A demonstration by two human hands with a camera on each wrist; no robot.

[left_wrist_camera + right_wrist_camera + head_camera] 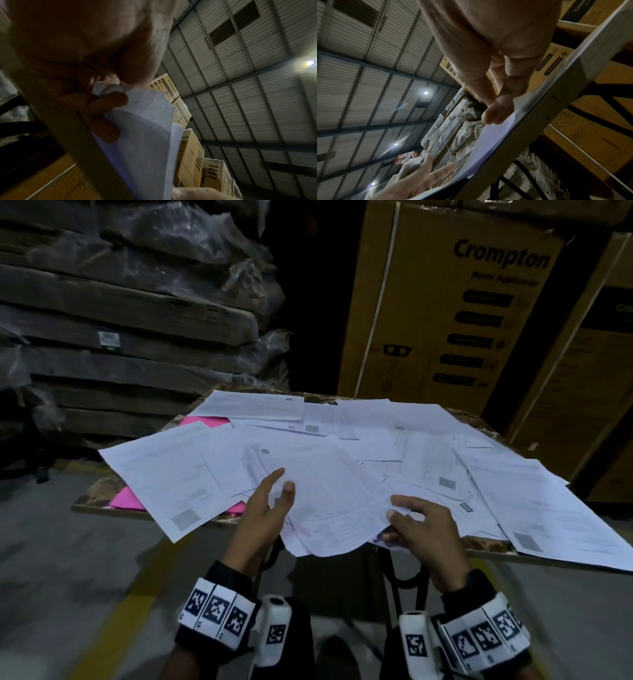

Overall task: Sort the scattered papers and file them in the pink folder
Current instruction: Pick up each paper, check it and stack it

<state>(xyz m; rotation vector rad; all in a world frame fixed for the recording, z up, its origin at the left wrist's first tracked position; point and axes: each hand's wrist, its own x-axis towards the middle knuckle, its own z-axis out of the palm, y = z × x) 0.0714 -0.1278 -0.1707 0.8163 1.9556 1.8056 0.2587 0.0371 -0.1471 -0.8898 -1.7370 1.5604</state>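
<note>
White printed papers (428,446) lie scattered over a small marble-patterned table (97,494). A pink folder (205,421) lies under them at the left, with only corners showing. Over the near edge I hold a loose sheaf of papers (329,501) in both hands. My left hand (270,501) grips its left side, thumb on top; in the left wrist view the fingers (109,102) curl beneath the sheaf (145,135). My right hand (411,517) pinches the sheaf's right corner, and its thumb (494,113) presses down on the paper (491,139).
Tall Crompton cardboard cartons (445,302) stand behind the table at the right. Plastic-wrapped flat boxes (137,320) are stacked at the left. Grey floor with a yellow line (113,611) lies below. Several sheets overhang the table's near edge and right corner (565,542).
</note>
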